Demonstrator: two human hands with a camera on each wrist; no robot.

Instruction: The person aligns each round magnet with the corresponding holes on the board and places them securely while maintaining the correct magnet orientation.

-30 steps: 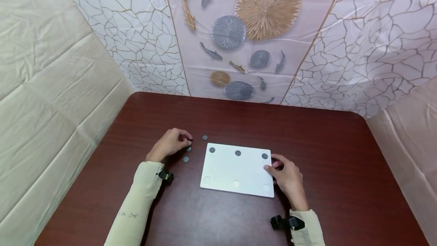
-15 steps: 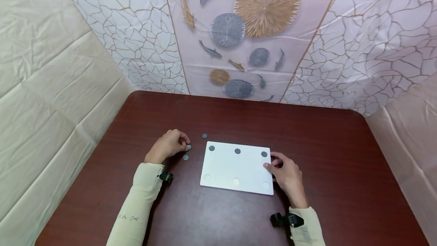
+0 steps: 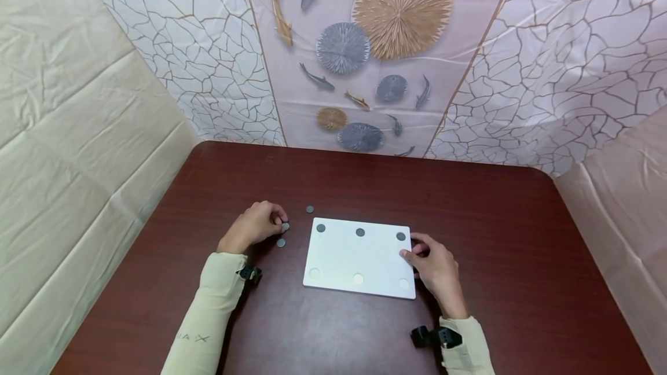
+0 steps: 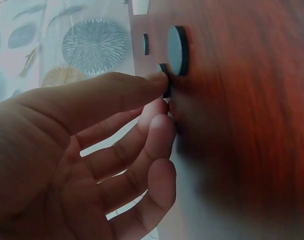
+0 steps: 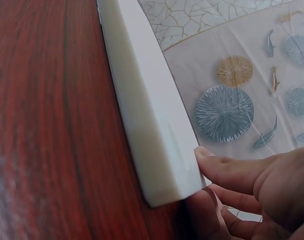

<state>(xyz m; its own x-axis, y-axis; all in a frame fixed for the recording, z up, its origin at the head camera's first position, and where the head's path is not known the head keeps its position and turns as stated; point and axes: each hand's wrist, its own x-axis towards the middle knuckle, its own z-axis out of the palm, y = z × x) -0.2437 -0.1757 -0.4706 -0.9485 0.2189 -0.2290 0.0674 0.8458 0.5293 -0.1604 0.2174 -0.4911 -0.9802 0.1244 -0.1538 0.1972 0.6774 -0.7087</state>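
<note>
Partly hidden behind thumb (image 4: 142, 89): grey disc (image 3: 285, 227), pinched by left grip (image 3: 254, 227); right grip (image 3: 438, 268) pinches board (image 3: 354, 256).

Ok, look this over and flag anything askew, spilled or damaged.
Nothing stands out. The white board looks intact, its seated discs lined up along the far row. Three loose discs are off to its left, one touching the left hand, with no visible damage. The table shows no spill.

Table strip (image 3: 293, 262) is leaving room btwn near disc (image 3: 281, 243) & wht board (image 3: 359, 256); far disc (image 3: 310, 209) is narrowing its far end. R hand (image 3: 436, 268) is blocking board's R edge, L hand (image 3: 253, 225) mid disc (image 3: 286, 226).
</note>
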